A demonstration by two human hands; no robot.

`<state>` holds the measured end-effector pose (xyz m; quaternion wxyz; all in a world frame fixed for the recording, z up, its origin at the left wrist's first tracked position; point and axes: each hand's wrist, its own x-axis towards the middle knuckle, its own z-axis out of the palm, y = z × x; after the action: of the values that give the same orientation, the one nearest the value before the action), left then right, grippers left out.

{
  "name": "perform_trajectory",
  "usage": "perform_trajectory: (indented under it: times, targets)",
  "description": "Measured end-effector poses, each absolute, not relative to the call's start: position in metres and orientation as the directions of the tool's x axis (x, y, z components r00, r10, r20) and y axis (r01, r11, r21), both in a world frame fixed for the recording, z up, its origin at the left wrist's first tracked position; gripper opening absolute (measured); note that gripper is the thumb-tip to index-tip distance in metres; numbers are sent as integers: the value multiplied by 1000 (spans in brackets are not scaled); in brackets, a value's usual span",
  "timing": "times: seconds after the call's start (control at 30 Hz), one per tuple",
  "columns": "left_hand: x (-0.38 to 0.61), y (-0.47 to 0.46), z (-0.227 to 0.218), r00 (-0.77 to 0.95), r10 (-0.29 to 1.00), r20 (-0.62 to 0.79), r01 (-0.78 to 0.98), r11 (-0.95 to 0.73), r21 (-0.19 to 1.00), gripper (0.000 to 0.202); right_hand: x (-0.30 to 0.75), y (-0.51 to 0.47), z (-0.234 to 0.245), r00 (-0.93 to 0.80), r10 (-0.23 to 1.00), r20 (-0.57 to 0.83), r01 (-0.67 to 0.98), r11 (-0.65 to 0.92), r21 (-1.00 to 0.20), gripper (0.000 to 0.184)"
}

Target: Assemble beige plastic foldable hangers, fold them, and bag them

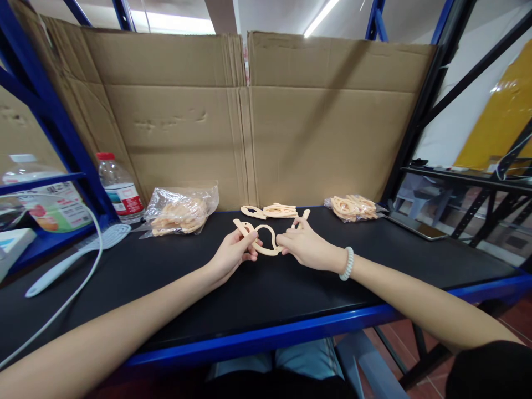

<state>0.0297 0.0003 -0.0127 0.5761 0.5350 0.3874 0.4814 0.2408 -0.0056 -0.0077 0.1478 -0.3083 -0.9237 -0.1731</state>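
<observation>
A beige plastic folding clothes hanger (268, 252) is held just above the black tabletop, with its curved hook part between my hands. My left hand (235, 252) pinches the left arm of the hanger between thumb and fingers; the end with a small hole sticks out past them. On the other side, my right hand (307, 244) is closed around the right arm, whose tip points up beyond the fingers. Behind the hands lie several more beige hangers (280, 210) in a flat stack, with a loose one (252, 212) at its left.
A clear bag of beige pieces (183, 213) lies back left, another bag (353, 208) back right. Near the left edge are a fly swatter (78, 255), a white cable (93, 260) and a red-capped bottle (120, 188). A tablet-like slab (418, 226) lies right. Cardboard (332, 122) walls the back.
</observation>
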Motion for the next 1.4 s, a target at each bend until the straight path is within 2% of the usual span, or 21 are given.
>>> perform_trajectory:
  times: [0.27,0.4,0.47,0.57,0.63,0.7,0.83,0.93,1.07,1.2,1.4]
  targets:
    - [30,1,-10,261,962,79,-175,-33,984,9,242,-3,-7,-801,421,426,566,765,308,15]
    - [29,6,-8,182,983,-20,-229,62,972,16,243,-4,-4,-817,370,443,535,773,341,22]
    - [27,9,-8,145,987,-62,-239,96,966,20,246,-2,1,-780,376,500,553,788,270,20]
    - [24,14,-9,156,985,-73,-239,109,965,19,259,4,13,-630,484,607,635,771,44,6]
    - [23,15,-10,181,981,-76,-241,119,963,17,270,10,18,-573,555,604,677,735,-33,3]
    - [22,14,-10,207,975,-77,-241,127,962,16,279,15,20,-588,609,532,698,715,-46,4]
    - [23,13,-9,229,970,-85,-235,140,962,16,278,21,9,-684,672,283,670,733,-120,9]
    - [23,13,-8,221,970,-99,-225,149,963,15,271,22,-1,-774,606,186,563,792,-238,8]
    - [23,13,-9,230,969,-93,-227,146,963,13,273,27,-3,-840,520,156,433,815,-385,9]
    - [22,15,-10,249,964,-90,-220,147,964,13,287,39,-4,-805,574,148,468,770,-434,7]
    - [21,16,-11,280,958,-66,-202,126,971,12,295,47,-6,-783,594,183,487,769,-413,11]
